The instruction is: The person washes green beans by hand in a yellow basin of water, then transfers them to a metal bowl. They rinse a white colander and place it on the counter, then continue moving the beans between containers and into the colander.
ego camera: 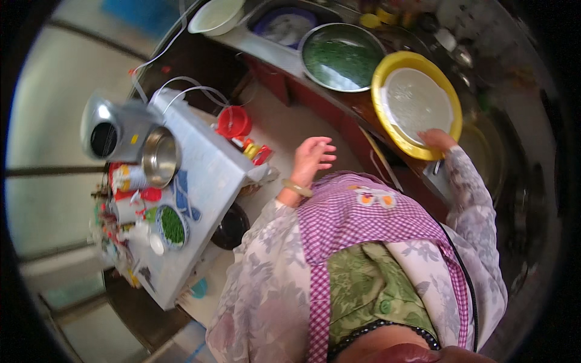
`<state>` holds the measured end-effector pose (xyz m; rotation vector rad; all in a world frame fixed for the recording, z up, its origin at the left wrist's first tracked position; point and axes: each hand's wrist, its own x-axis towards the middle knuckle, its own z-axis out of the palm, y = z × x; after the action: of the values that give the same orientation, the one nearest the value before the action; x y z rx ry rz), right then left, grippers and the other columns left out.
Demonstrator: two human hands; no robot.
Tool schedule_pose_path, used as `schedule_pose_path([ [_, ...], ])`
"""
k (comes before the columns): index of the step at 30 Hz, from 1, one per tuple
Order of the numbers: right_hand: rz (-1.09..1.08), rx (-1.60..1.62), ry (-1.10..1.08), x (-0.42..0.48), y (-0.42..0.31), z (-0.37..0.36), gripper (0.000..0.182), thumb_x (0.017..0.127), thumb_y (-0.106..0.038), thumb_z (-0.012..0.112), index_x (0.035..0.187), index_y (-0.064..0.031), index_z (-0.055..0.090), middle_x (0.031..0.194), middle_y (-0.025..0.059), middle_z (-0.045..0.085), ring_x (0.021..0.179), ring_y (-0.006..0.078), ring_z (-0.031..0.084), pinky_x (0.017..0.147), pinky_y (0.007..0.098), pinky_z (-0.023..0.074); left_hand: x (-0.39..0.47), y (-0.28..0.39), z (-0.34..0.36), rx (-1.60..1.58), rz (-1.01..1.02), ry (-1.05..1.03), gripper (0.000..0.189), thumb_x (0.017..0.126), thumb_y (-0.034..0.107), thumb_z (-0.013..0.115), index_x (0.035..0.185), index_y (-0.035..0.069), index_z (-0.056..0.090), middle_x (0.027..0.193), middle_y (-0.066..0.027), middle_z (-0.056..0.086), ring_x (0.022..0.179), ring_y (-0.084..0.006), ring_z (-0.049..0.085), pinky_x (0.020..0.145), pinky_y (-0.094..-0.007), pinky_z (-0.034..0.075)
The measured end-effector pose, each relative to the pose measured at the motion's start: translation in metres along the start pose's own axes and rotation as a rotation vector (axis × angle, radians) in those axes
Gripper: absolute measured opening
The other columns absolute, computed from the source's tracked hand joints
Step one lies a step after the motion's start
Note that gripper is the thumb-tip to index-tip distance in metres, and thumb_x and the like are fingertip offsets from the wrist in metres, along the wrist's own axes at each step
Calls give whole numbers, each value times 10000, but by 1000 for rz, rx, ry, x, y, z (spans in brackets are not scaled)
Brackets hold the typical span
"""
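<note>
My left hand (313, 154) is in the air in front of the purple checked apron (363, 208), fingers apart and holding nothing. A bangle circles that wrist. My right hand (438, 139) reaches over the near rim of a yellow basin (379, 109) at the counter's edge. Its fingertips are at the edge of a white bowl (415, 102) set inside the basin. Whether those fingers grip the edge or only rest there cannot be told. The white bowl has a shiny, bubbly surface, like water. Left of it stands a round metal basin (345, 56) with chopped greens.
Behind stand a purple basin (283, 25) and a pale bowl (218, 18). On the left, a covered table (204, 159) holds a silver appliance (118, 127), a steel pot (161, 156) and a patterned bowl of greens (172, 225). A red bucket (234, 121) and a black basin (231, 227) are beside it.
</note>
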<state>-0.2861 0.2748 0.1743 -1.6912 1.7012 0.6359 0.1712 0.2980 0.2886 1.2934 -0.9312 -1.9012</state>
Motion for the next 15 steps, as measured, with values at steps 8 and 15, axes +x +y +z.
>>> schedule_pose_path([
  [8,-299,963,23,-42,-112,-53,605,907,-480,398,1267,3,456,1314,129,458,1176,240,448,1017,331,312,-4,6,8,46,-65,-23,303,934,264,465,1148,53,506,1018,-93,615,825,-151,624,673,-255,517],
  [15,73,88,173,-34,-23,-8,736,890,-585,255,970,40,635,984,302,581,981,424,547,896,442,385,3,0,7,4,-18,1,246,923,239,471,1081,61,536,911,-72,617,711,-128,611,583,-249,509],
])
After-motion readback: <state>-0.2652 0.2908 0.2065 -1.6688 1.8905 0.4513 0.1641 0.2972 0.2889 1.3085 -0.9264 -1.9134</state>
